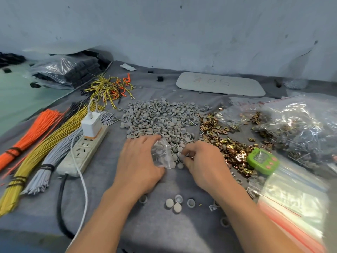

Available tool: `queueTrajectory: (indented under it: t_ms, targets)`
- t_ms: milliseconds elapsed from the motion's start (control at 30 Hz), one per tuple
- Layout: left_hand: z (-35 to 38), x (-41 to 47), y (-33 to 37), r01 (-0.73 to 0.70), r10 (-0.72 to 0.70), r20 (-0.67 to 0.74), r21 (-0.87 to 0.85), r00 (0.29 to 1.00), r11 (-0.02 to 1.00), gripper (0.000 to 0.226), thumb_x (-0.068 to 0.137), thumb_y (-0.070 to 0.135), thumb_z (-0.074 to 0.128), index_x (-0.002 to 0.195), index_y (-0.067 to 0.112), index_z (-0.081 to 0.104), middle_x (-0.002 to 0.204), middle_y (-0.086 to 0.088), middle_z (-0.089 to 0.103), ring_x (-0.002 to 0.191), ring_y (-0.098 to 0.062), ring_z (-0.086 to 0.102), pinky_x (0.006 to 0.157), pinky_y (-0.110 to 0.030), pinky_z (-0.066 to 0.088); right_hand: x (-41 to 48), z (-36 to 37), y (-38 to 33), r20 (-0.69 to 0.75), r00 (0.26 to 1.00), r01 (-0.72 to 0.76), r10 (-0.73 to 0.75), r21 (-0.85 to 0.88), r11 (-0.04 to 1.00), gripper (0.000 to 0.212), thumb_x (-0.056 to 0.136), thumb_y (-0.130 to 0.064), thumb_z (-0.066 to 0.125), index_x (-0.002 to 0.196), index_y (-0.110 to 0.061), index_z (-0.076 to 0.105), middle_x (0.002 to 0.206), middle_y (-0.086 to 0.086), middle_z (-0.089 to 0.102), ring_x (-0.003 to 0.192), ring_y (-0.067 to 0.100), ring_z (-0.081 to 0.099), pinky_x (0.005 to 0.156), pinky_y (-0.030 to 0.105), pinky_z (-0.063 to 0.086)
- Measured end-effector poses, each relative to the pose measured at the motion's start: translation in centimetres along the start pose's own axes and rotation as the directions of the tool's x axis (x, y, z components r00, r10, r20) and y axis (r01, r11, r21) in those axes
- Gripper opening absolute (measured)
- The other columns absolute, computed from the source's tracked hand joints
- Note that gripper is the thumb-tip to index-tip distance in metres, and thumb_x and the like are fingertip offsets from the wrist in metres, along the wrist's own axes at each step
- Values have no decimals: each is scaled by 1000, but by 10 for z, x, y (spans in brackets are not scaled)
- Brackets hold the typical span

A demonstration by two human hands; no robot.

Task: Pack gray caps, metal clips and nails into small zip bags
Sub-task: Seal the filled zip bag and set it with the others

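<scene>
Loose caps (173, 204) lie nearest. Left hand (138, 161) grips the bag (163, 154) just farther off; it looks thin and slippery, best held by its mouth. Right hand (202, 159) curls among caps; I cannot tell if it holds one.

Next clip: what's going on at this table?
A person is filling a small zip bag at a cloth-covered table. The left hand holds the bag, which already has a few gray pieces inside, at the near edge of the pile of gray caps. The right hand is right beside the bag with its fingers curled; what they pinch is hidden. Metal clips lie heaped to the right, next to a green timer.
</scene>
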State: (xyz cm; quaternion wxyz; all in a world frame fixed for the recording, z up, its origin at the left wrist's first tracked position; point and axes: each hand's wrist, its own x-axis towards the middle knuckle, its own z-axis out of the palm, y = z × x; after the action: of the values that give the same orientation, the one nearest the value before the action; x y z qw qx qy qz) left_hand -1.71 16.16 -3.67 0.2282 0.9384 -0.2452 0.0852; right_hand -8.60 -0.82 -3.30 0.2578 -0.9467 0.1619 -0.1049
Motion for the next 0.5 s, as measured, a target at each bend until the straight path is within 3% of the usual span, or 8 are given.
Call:
queueTrajectory:
  t_ms: [100, 167, 267, 367, 500]
  targets:
    - [0, -2, 8, 6, -5, 11, -32, 1000, 999, 81, 66, 39, 82, 138, 43, 47, 125, 14, 60, 124, -12, 51, 124, -35, 17, 0, -4, 0, -94, 994, -46, 63, 171, 984, 13, 95, -29, 72, 86, -39, 71, 76, -15, 64, 56, 4, 60, 54, 20, 50]
    - [-1, -3, 11, 17, -17, 3, -58, 1000, 998, 82, 66, 34, 83, 139, 46, 45, 111, 16, 54, 121, -13, 51, 123, -36, 22, -1, -6, -1, -128, 988, -52, 84, 238, 970, 14, 94, -27, 73, 86, -38, 72, 65, -14, 66, 46, 7, 57, 42, 16, 41]
    - [0, -2, 12, 40, -39, 10, -153, 999, 987, 90, 67, 27, 84, 144, 48, 42, 111, 19, 49, 121, -14, 47, 111, -35, 39, -3, -10, -1, -156, 984, -34, 84, 303, 952, 12, 93, -29, 75, 84, -36, 73, 67, -18, 67, 61, 6, 64, 51, 12, 44]
    - [3, -2, 14, 0, -2, -10, -215, 1000, 977, 83, 69, 34, 85, 142, 47, 47, 121, 20, 57, 119, -11, 48, 92, -26, 39, -6, -13, -3, -136, 988, 2, 67, 458, 889, 12, 88, -28, 80, 77, -32, 77, 68, -18, 70, 62, 0, 63, 54, 12, 45]
    - [6, -2, 23, -41, 39, -13, -268, 999, 963, 72, 67, 29, 82, 133, 43, 59, 119, 19, 63, 114, -12, 53, 88, -26, 41, -10, -15, -10, -228, 973, 127, -18, 473, 872, 19, 78, -15, 83, 76, -33, 78, 70, -20, 71, 64, 0, 67, 56, 11, 48]
